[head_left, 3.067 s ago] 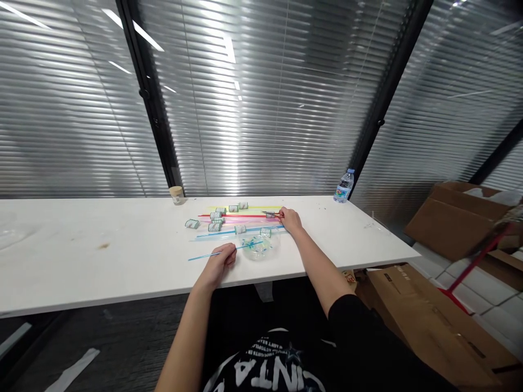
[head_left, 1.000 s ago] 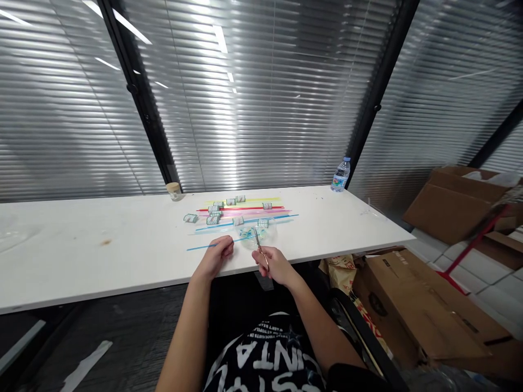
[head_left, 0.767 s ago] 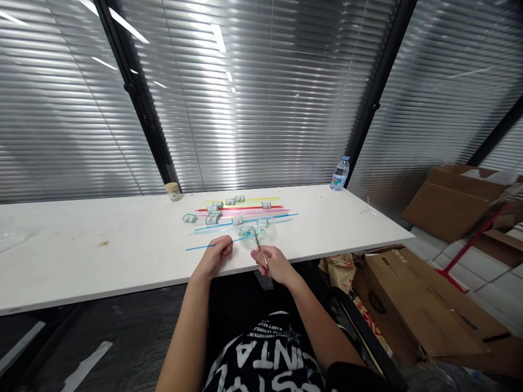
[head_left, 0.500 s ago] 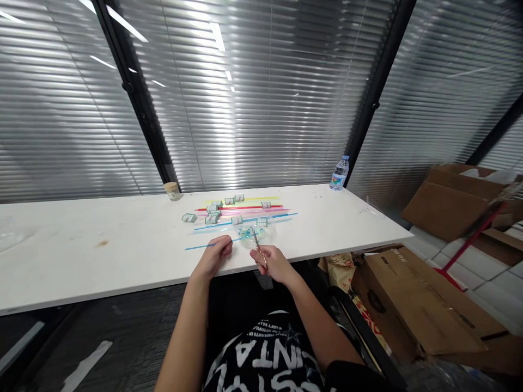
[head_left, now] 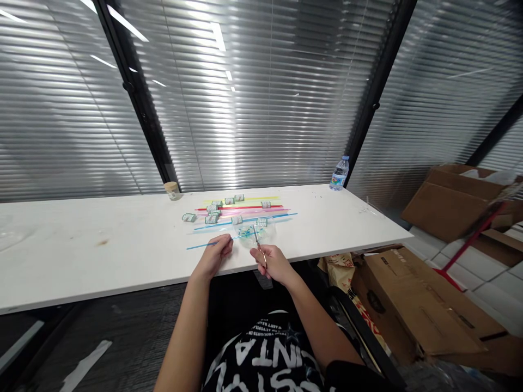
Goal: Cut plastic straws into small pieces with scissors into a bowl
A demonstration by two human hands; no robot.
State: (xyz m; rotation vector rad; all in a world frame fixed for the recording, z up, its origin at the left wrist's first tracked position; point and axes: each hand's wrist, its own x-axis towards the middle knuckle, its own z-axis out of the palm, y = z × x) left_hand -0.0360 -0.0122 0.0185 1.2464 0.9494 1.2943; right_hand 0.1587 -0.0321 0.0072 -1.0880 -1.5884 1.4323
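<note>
My left hand (head_left: 214, 257) pinches a thin blue straw (head_left: 200, 245) that lies along the white table (head_left: 102, 256) near its front edge. My right hand (head_left: 274, 264) grips small scissors (head_left: 257, 244), their blades pointing away from me over a clear shallow bowl (head_left: 258, 233) holding cut blue bits. Behind the bowl lie more long straws (head_left: 245, 208) in yellow, red, pink and blue, with several small green-patterned rolls (head_left: 211, 219) among them.
A small beige cup (head_left: 172, 190) stands at the back by the black window post. A water bottle (head_left: 339, 174) stands at the table's back right corner. Open cardboard boxes (head_left: 425, 305) sit on the floor to the right. Closed blinds fill the wall behind.
Three seconds ago my right hand reached to the far straws and picked up the scissors; it has come back to the front edge by the bowl. In the last second almost nothing moves.
</note>
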